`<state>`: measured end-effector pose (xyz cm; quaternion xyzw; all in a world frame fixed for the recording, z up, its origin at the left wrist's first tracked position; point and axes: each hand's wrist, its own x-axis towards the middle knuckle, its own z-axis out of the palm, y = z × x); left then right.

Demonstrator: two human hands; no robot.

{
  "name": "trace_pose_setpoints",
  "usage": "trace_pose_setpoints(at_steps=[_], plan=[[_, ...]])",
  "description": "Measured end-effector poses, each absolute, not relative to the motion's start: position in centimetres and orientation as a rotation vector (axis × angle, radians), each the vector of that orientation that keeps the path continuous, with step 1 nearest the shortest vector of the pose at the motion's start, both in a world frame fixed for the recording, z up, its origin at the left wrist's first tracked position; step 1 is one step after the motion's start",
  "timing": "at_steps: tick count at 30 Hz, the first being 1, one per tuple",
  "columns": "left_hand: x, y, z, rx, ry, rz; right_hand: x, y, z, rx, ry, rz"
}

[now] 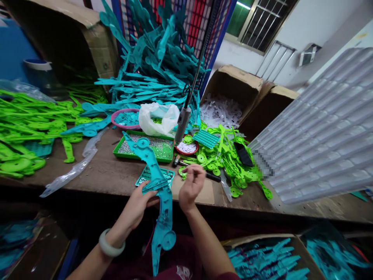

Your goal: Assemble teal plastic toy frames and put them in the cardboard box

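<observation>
A teal plastic toy bow (166,208), curved with round discs near both ends, stands roughly upright before my body. My left hand (141,204) grips it around its middle. To its right, my right hand (192,184) is raised apart from the bow, fingers curled and pinched; what they hold, if anything, is too small to tell. Behind the bow lies a small teal tray (171,175) with shiny pieces in it. A green tray (118,153) of small metal parts sits farther back. Behind my right hand rests a hammer (176,160) with a black handle.
A grey electric screwdriver (183,122) hangs over the bench. Lime-green parts (224,155) are heaped right, more (26,128) left. Teal parts (163,50) pile at the back. A white bag (159,116), a pink basin (112,118), a phone (243,154) and white stacked trays (317,128) stand around.
</observation>
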<state>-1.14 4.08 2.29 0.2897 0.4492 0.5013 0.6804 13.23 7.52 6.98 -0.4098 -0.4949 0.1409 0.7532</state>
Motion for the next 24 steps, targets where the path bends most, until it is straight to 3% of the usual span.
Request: trace_pose_setpoints(at_steps=[4, 9, 14, 19, 21, 24], plan=[[-4.4, 2.6, 1.9, 0.597, 1.029, 1.115, 16.0, 6.6, 9.8, -0.828, -0.924, 0.074], [-7.2, 0.4, 2.2, 0.606, 1.105, 1.166, 21.7, 5.6, 10.8, -1.01, -1.628, 0.59], [-7.7, -0.7, 2.8, 0.8, 1.26, 0.995, 22.1, 7.3, 9.9, -0.962, -2.207, 0.833], [-8.4, -0.7, 3.0, 0.973, 1.205, 0.851, 16.2, 11.7, 6.7, -1.449, -2.335, 0.23], [-9.0, -0.2, 2.8, 1.05, 1.211, 0.822, 15.0, 13.1, 5.6, -1.525, -2.404, 0.148], [-9.3, 0.6, 1.8, 1.048, 1.267, 1.06, 14.8, 13.9, 4.8, -1.479, -2.465, 0.171]])
